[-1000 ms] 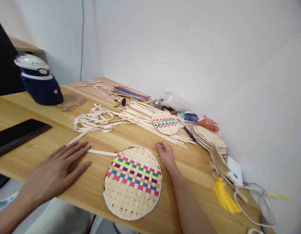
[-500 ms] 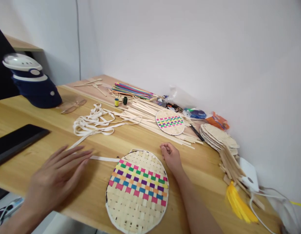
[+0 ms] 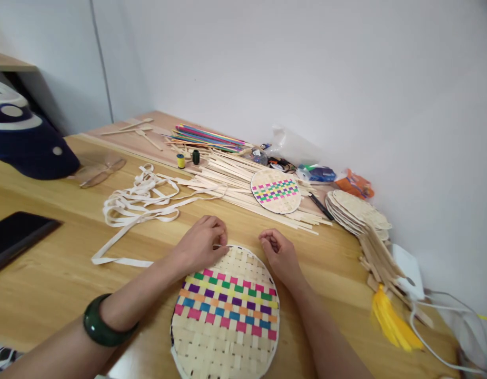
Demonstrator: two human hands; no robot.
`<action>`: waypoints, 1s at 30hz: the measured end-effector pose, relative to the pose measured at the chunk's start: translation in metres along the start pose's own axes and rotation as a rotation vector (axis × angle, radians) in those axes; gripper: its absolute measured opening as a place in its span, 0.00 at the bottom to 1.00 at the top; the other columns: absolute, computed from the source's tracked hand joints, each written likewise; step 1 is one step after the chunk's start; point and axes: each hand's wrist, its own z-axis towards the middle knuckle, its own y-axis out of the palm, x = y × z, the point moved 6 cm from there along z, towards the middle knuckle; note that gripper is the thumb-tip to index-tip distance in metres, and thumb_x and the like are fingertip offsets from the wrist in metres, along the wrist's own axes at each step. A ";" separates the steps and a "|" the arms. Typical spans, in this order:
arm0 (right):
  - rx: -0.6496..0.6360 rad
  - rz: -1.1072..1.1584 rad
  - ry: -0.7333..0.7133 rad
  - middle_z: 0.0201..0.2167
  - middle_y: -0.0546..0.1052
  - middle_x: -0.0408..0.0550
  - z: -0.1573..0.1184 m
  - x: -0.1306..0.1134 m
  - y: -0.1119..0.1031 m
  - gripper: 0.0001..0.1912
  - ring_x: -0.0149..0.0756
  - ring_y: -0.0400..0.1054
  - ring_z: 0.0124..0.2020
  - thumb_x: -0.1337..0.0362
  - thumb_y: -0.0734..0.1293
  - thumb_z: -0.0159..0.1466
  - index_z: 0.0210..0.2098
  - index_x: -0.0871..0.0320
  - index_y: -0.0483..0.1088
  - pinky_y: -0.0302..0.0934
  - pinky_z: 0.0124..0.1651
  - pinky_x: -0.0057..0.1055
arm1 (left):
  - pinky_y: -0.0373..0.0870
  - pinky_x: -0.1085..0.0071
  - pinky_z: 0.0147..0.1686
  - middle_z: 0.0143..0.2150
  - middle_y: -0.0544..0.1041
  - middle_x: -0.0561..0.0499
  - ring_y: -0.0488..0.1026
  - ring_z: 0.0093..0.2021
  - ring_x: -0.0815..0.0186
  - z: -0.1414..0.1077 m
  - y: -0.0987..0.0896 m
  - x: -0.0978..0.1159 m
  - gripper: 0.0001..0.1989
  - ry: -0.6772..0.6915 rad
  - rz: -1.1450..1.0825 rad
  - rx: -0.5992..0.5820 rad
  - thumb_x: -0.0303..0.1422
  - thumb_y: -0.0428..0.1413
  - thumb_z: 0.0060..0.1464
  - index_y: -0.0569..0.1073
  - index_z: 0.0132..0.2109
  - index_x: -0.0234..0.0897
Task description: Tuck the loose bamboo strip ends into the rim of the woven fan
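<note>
A round woven bamboo fan panel (image 3: 227,310) lies before me, with pink, green, yellow, purple, orange and blue strips crossing its middle. White fabric tape edges much of its rim. My left hand (image 3: 204,243), below a dark green bangle (image 3: 105,321), pinches the tape at the panel's top left rim. The loose white tape (image 3: 125,261) runs from a tangled heap and passes behind my left forearm. Just off the upper right rim, my right hand (image 3: 278,255) is closed, fingertips curled together. Whether anything thin is in it cannot be made out.
Behind lie pale bamboo strips (image 3: 235,181), a smaller woven disc (image 3: 275,191), thread spools (image 3: 180,160) and coloured strips (image 3: 211,139). Stacked discs (image 3: 357,213), flat sticks (image 3: 379,258) and a yellow tassel (image 3: 395,321) sit right. A phone (image 3: 22,239) and navy cap (image 3: 38,147) are left.
My left hand has moved right from the loose tape to the panel's upper rim and closed there. My right hand stays closed beside the rim. The view has shifted slightly.
</note>
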 end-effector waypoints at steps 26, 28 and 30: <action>0.027 -0.684 -0.263 0.28 0.80 0.48 -0.025 -0.043 0.027 0.11 0.39 0.74 0.23 0.66 0.55 0.68 0.39 0.60 0.69 0.56 0.23 0.29 | 0.70 0.77 0.34 0.39 0.79 0.51 0.74 0.34 0.70 -0.008 -0.006 -0.010 0.07 -0.092 -0.501 0.013 0.28 0.55 0.55 0.78 0.39 0.35; 0.052 -0.743 -0.296 0.28 0.80 0.48 -0.025 -0.045 0.026 0.12 0.39 0.74 0.22 0.66 0.55 0.69 0.39 0.60 0.69 0.55 0.21 0.29 | 0.70 0.76 0.40 0.42 0.79 0.50 0.76 0.39 0.69 -0.009 -0.015 -0.009 0.11 0.002 -0.382 0.041 0.27 0.52 0.58 0.79 0.43 0.36; 0.070 -0.788 -0.314 0.28 0.80 0.48 -0.024 -0.045 0.025 0.13 0.39 0.75 0.22 0.66 0.54 0.69 0.39 0.61 0.69 0.54 0.20 0.30 | 0.70 0.74 0.42 0.43 0.80 0.50 0.76 0.42 0.67 -0.009 -0.021 -0.009 0.13 0.066 -0.271 0.052 0.27 0.51 0.59 0.79 0.45 0.37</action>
